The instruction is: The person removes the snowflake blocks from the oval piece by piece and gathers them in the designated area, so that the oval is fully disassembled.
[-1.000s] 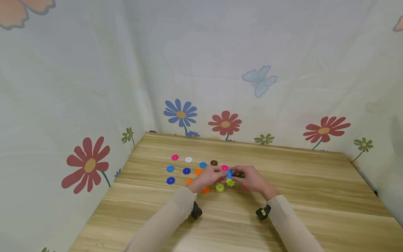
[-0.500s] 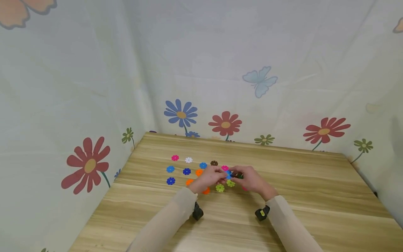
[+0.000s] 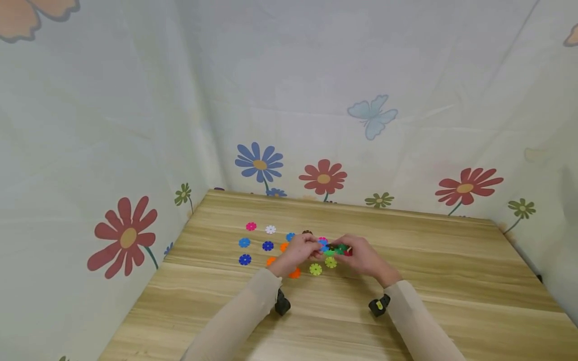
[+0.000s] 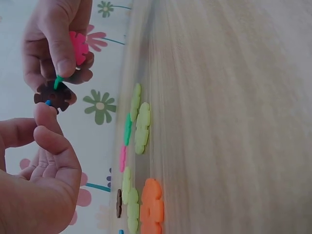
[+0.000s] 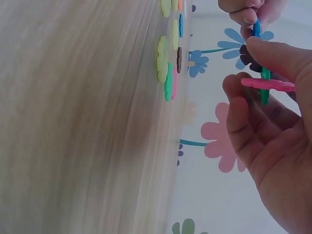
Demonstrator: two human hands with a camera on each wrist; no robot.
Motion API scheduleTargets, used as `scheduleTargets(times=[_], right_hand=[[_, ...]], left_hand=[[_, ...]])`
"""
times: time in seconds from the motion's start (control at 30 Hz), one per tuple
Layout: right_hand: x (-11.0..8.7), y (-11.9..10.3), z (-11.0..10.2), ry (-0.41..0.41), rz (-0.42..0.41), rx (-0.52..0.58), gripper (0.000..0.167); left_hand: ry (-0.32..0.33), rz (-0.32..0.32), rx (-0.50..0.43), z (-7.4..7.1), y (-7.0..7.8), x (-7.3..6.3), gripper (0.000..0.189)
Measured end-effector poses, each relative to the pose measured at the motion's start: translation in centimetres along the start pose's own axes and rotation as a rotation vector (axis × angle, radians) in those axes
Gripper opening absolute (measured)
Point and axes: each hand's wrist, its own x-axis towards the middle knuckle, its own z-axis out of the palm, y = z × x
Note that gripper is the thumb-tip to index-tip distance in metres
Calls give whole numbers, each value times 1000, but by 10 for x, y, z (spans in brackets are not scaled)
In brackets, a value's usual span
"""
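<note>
In the head view, both hands meet over the table among small notched plastic discs. My left hand (image 3: 299,253) pinches a blue disc (image 5: 257,28) between thumb and fingertip. Thumb and fingers of my right hand (image 3: 365,258) grip a joined piece made of a brown disc (image 4: 52,96), a green disc (image 5: 265,96) and a pink disc (image 5: 268,84). The green one crosses the pink one through their slots. The blue disc's edge is right at the brown disc's rim, and my left fingers cover most of it in the left wrist view.
Loose discs lie flat on the wooden table (image 3: 334,321): dark blue (image 3: 245,259), white (image 3: 270,229), pink (image 3: 251,226), orange (image 3: 294,273) and yellow-green (image 3: 315,269), among several others. A flower-printed cloth (image 3: 406,150) stands behind the table and along its left side.
The joined discs in my right hand have turned, so green and pink now show beside the fingers. The blue disc has moved slightly left and up. A green disc on the table has come into view.
</note>
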Motion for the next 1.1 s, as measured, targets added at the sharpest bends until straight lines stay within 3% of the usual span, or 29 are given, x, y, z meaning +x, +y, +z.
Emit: scheduleTargets(times=[0.47, 0.93, 1.1], right_hand=[[1, 1, 3, -26, -68, 19, 25], [0, 3, 2, -6, -85, 70, 18], [1, 2, 3, 0, -81, 55, 25]], left_hand=[[-57, 13, 19, -3, -2, -3, 18], [-59, 44, 10, -2, 0, -4, 17], [-25, 60, 5, -1, -2, -3, 18]])
